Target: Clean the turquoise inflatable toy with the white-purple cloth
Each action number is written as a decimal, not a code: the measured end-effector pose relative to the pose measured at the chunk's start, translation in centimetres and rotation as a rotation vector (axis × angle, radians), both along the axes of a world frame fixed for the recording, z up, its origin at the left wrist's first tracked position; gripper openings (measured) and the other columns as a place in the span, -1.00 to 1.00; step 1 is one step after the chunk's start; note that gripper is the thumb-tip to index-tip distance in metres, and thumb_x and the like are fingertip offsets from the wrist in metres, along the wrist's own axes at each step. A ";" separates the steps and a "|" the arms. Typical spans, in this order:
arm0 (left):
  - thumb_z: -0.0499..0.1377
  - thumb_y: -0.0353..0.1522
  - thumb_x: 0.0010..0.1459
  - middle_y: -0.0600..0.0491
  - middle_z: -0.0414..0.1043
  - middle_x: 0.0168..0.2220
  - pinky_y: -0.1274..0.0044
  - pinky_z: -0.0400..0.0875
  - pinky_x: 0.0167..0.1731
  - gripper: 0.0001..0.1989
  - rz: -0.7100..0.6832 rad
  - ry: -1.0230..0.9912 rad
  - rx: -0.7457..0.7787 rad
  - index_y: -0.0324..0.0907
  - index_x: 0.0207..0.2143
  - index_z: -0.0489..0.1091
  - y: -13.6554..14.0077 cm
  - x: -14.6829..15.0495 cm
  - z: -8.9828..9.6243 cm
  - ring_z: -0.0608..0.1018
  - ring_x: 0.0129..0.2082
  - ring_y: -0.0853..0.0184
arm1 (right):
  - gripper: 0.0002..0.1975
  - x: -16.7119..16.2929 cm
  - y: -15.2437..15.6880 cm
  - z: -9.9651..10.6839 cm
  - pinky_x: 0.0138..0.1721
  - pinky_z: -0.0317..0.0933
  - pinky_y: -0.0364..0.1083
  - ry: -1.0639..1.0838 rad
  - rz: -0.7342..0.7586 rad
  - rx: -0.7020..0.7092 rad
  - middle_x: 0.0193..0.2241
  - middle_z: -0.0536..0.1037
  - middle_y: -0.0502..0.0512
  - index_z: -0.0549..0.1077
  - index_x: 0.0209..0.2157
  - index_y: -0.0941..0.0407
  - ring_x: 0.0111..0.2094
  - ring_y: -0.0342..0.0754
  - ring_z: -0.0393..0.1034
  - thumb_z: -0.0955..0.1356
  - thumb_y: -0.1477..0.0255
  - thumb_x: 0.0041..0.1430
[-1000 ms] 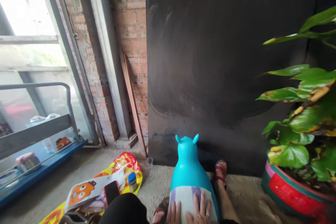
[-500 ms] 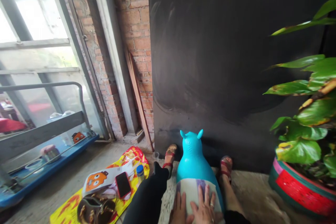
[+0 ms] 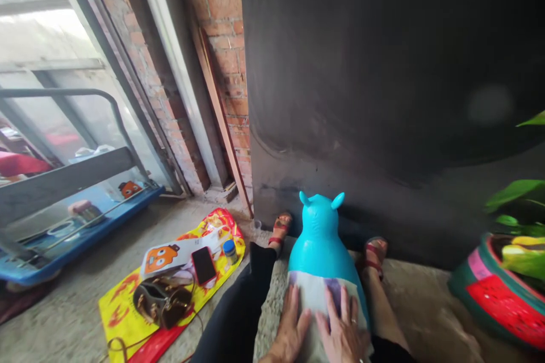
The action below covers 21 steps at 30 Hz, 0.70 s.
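Both the left hand (image 3: 290, 326) and the right hand (image 3: 343, 332) lie flat, fingers spread, grip closed on nothing, on the pale cloth (image 3: 317, 298) over the turquoise inflatable animal (image 3: 320, 241) between the person's legs.

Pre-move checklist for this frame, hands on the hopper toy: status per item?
1. Left hand flat on the cloth: ok.
2. Right hand flat on the cloth: ok.
3. Cloth lies on the teal hopper toy: ok.
4. Toy upright between both sandalled feet: ok.
5. Cloth's near edge visible: cannot tell, it runs out of frame.
6. Phone apart from the hands, on the yellow mat: ok.
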<state>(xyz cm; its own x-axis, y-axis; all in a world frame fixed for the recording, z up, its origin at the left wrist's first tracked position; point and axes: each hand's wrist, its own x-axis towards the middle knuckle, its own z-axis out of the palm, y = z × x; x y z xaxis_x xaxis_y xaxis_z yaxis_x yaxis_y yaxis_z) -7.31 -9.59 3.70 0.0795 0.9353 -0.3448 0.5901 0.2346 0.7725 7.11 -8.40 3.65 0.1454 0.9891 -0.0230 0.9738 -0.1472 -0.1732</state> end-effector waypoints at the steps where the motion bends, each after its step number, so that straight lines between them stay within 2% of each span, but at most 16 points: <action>1: -0.15 -0.09 0.24 0.02 -0.50 0.37 0.45 -0.32 0.31 -0.28 0.027 0.012 -0.012 -0.25 0.32 -0.28 0.8 0.3 -0.2 -0.31 0.34 0.34 | -0.49 -0.1 0.3 -0.1 -0.09 0.18 0.41 -0.022 0.011 0.020 0.32 -0.09 0.12 0.01 0.22 -0.24 0.28 0.31 -0.15 0.08 0.09 0.25; 6: -0.18 -0.17 0.26 -0.03 -0.54 0.37 0.28 -0.36 0.31 -0.32 0.028 0.101 0.016 -0.29 0.32 -0.30 6.2 1.5 -0.1 -0.37 0.34 0.24 | -0.50 -0.7 3.9 0.4 -0.03 0.07 0.47 -0.110 -0.001 0.060 0.32 -0.09 0.16 0.06 0.21 -0.20 0.29 0.35 -0.21 0.11 0.11 0.25; 10: -0.19 -0.16 0.26 -0.03 -0.52 0.37 0.28 -0.32 0.31 -0.32 0.047 0.089 0.029 -0.29 0.32 -0.33 10.7 1.6 -0.2 -0.35 0.34 0.26 | -0.49 -1.2 8.7 1.3 -0.03 0.07 0.46 -0.137 0.011 0.075 0.33 -0.19 0.22 -0.01 0.24 -0.16 0.29 0.36 -0.27 0.11 0.17 0.27; 13: -0.19 -0.14 0.27 0.01 -0.49 0.38 0.30 -0.29 0.31 -0.33 0.065 0.078 0.036 -0.22 0.32 -0.33 12.9 1.6 -0.2 -0.33 0.35 0.29 | -0.48 -1.6 11.2 1.6 -0.03 0.06 0.46 -0.193 0.006 0.089 0.33 -0.22 0.30 -0.05 0.25 -0.15 0.29 0.35 -0.28 0.12 0.18 0.28; 15: -0.18 -0.14 0.26 0.02 -0.47 0.38 0.34 -0.30 0.31 -0.34 0.073 0.062 0.048 -0.22 0.32 -0.30 13.2 1.5 0.0 -0.32 0.35 0.31 | -0.47 -1.8 11.5 1.7 -0.01 0.05 0.45 -0.220 0.009 0.093 0.33 -0.23 0.31 -0.05 0.25 -0.13 0.30 0.33 -0.28 0.13 0.17 0.28; 17: -0.17 -0.16 0.26 0.00 -0.44 0.38 0.37 -0.31 0.31 -0.34 0.085 0.048 0.048 -0.25 0.32 -0.27 12.3 1.5 0.1 -0.30 0.35 0.31 | -0.47 -1.8 10.6 1.5 0.00 0.03 0.47 -0.238 0.014 0.087 0.33 -0.21 0.29 -0.04 0.25 -0.12 0.30 0.32 -0.25 0.11 0.16 0.28; 19: -0.16 -0.17 0.26 0.00 -0.44 0.37 0.37 -0.31 0.31 -0.34 0.094 0.030 0.049 -0.26 0.32 -0.26 10.2 1.4 -0.2 -0.29 0.35 0.29 | -0.48 -1.5 8.4 0.7 -0.01 0.01 0.51 -0.247 0.023 0.095 0.33 -0.17 0.26 -0.01 0.24 -0.12 0.29 0.32 -0.21 0.09 0.14 0.27; 21: -0.15 -0.15 0.25 0.03 -0.44 0.37 0.37 -0.30 0.31 -0.34 0.105 0.010 0.058 -0.22 0.31 -0.23 7.4 1.2 -1.2 -0.27 0.35 0.28 | -0.48 -1.0 5.4 -0.7 -0.03 0.01 0.55 -0.237 0.075 0.165 0.31 -0.07 0.22 0.03 0.22 -0.13 0.28 0.34 -0.16 0.09 0.11 0.25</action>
<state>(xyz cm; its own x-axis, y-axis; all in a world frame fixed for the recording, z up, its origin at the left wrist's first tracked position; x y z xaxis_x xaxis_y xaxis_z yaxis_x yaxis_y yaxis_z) -6.09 -2.14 2.54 -0.0228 0.9568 -0.2899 0.5726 0.2502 0.7808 6.09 -3.01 2.92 0.0539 0.9849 0.1647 0.9971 -0.0621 0.0449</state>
